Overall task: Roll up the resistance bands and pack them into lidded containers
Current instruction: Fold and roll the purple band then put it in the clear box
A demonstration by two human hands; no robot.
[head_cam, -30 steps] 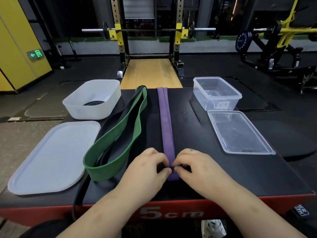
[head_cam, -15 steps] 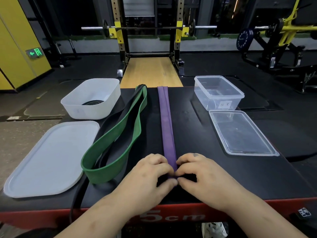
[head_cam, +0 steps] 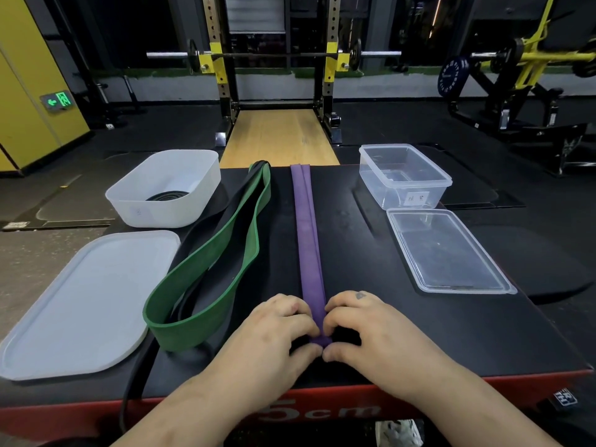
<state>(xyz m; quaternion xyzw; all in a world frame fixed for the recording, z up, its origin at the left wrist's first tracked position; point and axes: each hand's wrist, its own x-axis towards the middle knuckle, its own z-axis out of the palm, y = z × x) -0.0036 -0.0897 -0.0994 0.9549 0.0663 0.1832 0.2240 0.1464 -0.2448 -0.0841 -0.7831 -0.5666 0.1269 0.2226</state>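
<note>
A purple resistance band (head_cam: 308,240) lies flat and straight down the middle of the black platform (head_cam: 419,333). Its near end is curled into a small roll, pinched between my left hand (head_cam: 274,337) and my right hand (head_cam: 374,330). A wide green band (head_cam: 222,266) lies looped to the left, with a thin black band (head_cam: 135,379) under it that hangs over the front edge. A white tub (head_cam: 167,191) at the back left holds a coiled black band (head_cam: 167,196); its white lid (head_cam: 80,304) lies in front. A clear container (head_cam: 403,179) stands at the back right, its clear lid (head_cam: 445,250) beside it.
The platform's red front edge (head_cam: 483,391) is marked 5cm. Beyond it are a wooden lifting strip (head_cam: 277,137), a squat rack with a barbell (head_cam: 274,54), and yellow gym machines (head_cam: 532,59) at the right. Dark rubber floor surrounds the platform.
Both hands have drawn a little toward me and tightened on the purple band's near end, which now shows as a small roll. The other bands and containers have not moved.
</note>
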